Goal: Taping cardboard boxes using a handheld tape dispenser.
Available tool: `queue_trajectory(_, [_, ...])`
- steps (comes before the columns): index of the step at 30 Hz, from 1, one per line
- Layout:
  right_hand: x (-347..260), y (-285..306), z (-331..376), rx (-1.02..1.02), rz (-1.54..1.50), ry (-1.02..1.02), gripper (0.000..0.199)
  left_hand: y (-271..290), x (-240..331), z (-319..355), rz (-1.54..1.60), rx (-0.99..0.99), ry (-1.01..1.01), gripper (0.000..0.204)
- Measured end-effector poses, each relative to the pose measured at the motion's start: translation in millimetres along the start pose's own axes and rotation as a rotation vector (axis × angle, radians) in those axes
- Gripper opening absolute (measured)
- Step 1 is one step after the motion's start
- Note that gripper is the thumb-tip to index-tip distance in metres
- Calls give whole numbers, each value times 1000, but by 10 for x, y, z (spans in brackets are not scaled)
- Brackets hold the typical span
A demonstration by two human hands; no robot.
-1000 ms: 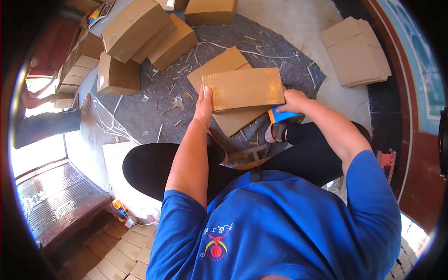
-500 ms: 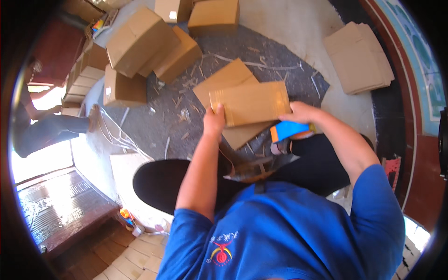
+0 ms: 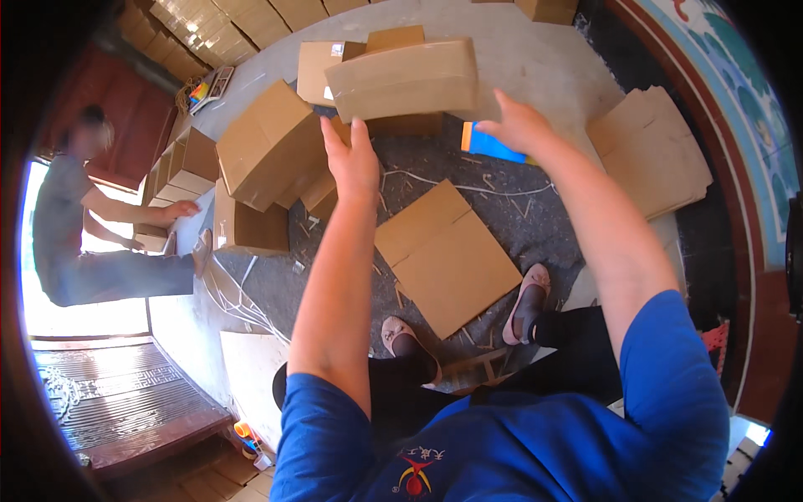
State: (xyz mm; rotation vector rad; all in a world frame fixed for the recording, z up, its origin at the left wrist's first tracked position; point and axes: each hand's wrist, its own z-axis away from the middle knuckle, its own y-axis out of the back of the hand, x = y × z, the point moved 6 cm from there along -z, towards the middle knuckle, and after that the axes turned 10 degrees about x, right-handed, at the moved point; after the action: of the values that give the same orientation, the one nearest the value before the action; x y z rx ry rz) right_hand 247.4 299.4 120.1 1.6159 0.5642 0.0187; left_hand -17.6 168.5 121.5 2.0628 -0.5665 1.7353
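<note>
Beyond both hands, a taped cardboard box (image 3: 401, 81) appears slightly blurred in front of the stacked boxes; I cannot tell whether it rests on them. My left hand (image 3: 355, 163) is open, its fingertips close to the box's lower edge. To the right of the box, my right hand (image 3: 523, 127) has its index finger and thumb spread apart. Its other fingers, mostly hidden, seem to hold a blue and orange tape dispenser (image 3: 497, 144) under the palm. A flat piece of folded cardboard (image 3: 447, 258) lies on the floor between my feet.
Several closed boxes (image 3: 266, 144) are piled ahead to the left. Flattened cardboard sheets (image 3: 651, 152) are stacked at the right. White strapping (image 3: 230, 301) and scraps litter the dark floor mat. Another person (image 3: 100, 213) sits at the far left, beside a dark wooden platform (image 3: 125, 397).
The box has left my hands and moved forward to the pile. Both arms have stretched forward, the tape dispenser moving along with my right hand. The cardboard on the floor is now uncovered.
</note>
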Motion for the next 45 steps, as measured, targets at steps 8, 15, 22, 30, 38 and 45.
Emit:
queue_trajectory(8, [309, -686, 1059, -479, 65, 61, 51, 742, -2103, 1553, -510, -113, 571, 59])
queue_trajectory(15, [80, 391, 1621, -566, 58, 132, 53, 1608, -4189, 2800, -929, -365, 785, 54])
queue_trajectory(22, [239, 522, 1803, -461, -117, 13, 46, 1191, -3869, 3217, -1015, -415, 745, 59])
queue_trajectory(30, [213, 637, 1685, -376, -92, 22, 46, 1525, -3030, 2775, -458, 240, 930, 61])
queue_trajectory(38, [268, 567, 1698, -260, -19, 241, 47, 830, -1613, 2399, -327, -294, 520, 46])
queue_trajectory(45, [-568, -181, 2062, -588, 211, 469, 59, 826, -1065, 2945, -467, -483, 284, 81])
